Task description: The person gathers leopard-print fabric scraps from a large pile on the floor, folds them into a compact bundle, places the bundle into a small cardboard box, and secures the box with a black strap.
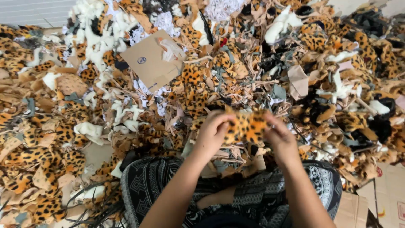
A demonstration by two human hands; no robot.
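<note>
Here, both hands grip one leopard-print fabric scrap point(247, 126) just above the lap, in front of the heap of fabric offcuts point(295, 63). The left hand point(211, 134) pinches its left edge, fingers closed on the cloth; the right hand point(280, 137) clamps the right edge likewise. The scrap's long axis runs side to side between them, stretched roughly level, so neither hand is nearer. A cardboard piece point(147, 59) lies well apart, up on the heap.
</note>
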